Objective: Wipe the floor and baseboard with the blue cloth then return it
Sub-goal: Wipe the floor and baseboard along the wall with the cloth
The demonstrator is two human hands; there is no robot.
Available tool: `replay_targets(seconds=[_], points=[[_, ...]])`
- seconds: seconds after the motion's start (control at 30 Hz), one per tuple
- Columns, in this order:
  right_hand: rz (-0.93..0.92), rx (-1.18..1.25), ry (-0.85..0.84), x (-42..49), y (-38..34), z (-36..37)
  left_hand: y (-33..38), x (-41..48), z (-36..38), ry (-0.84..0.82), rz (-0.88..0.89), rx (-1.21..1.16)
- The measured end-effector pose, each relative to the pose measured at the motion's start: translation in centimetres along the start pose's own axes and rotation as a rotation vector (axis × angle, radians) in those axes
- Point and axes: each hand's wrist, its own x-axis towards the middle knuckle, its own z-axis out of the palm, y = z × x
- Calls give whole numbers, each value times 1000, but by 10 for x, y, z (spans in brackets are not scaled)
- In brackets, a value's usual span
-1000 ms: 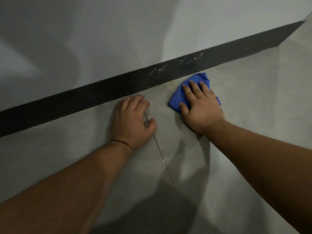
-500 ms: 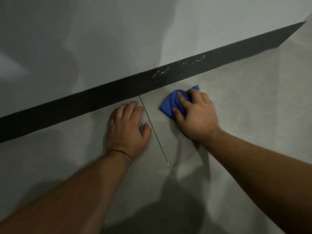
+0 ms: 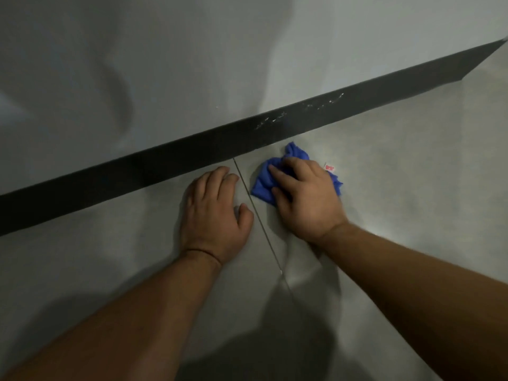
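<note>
The blue cloth [image 3: 265, 182] lies bunched on the grey tiled floor [image 3: 412, 166], just below the dark baseboard [image 3: 192, 152]. My right hand [image 3: 305, 199] presses down on the cloth with fingers curled into it; a small white and pink tag sticks out at its right side. My left hand [image 3: 214, 215] rests flat on the floor left of a tile joint, fingers together, holding nothing. White smears mark the baseboard above and right of the cloth.
A pale grey wall [image 3: 192, 64] rises above the baseboard. A thin tile joint [image 3: 264, 232] runs between my hands toward me. At the far right the baseboard ends at a corner [image 3: 478, 64].
My right hand has dragged the cloth left and toward me, away from the baseboard, bunching it up. The left hand has stayed planted on the floor.
</note>
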Motion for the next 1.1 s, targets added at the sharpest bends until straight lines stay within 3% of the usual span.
replay_targets(seconds=[0.13,0.2,0.37,0.43,0.57,0.63,0.77,1.1], points=[[197,-34,60,19,6,-2,1,0,0,-3,-4,-10],[295,70,75,38,-9,0,1,1,-1,-3,-4,-12],[103,243,38,41,-46,7,0,2,-1,-32,-5,3],[119,334,63,40,-45,7,0,2,-1,-31,-9,-6],[329,566,268,46,-42,1,0,2,1,-31,-9,1],[341,668,359,55,-52,-3,1,3,2,-38,-13,20],[343,783,369,72,-75,-2,0,3,3,-48,-43,-36],[671,904,590,84,-25,-10,2,2,-2,-51,-15,-16]])
